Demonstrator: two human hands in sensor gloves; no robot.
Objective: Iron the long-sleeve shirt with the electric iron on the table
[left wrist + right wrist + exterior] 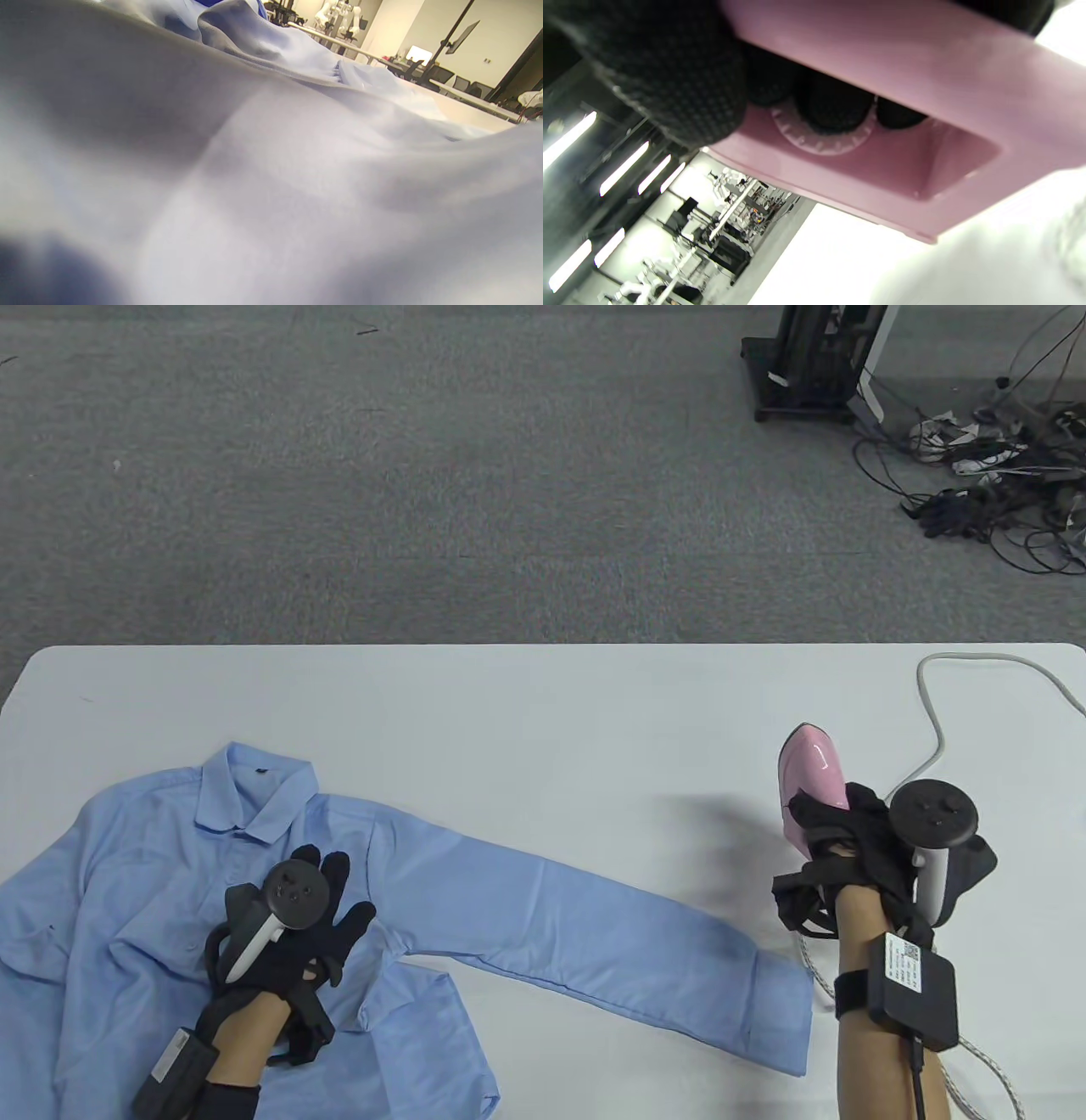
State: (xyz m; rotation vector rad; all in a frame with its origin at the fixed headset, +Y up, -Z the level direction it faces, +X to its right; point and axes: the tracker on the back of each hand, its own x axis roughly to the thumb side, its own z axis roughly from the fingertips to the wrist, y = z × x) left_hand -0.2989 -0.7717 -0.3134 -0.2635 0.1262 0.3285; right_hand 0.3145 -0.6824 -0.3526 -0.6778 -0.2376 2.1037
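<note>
Tabletop (543, 704): white, carrying the whole scene, with the work split between its left and right parts.

Shirt (254, 916): light blue, spread front-up on the left part of the tabletop, collar pointing away from the person. One sleeve (611, 942) runs out to the right and slightly toward the person; its long axis points almost at the iron, and its cuff end lies just beside the right forearm.

Iron (810, 789): pink, tip pointing away from the person, near the right edge, with its cord (933, 712) looping off behind. It lies to the right of the shirt, nearest the cuff; whether its sole rests on the tabletop or is raised cannot be told from these views.

Right hand (848, 840): the nearer grip to the iron. The fingers (670, 72) wrap the pink handle, clenched around it above a dial.

Left hand (297, 925): fingers spread, resting flat on the shirt's chest, grasping nothing. The coming stroke would likely run leftward from the cuff along the sleeve.
</note>
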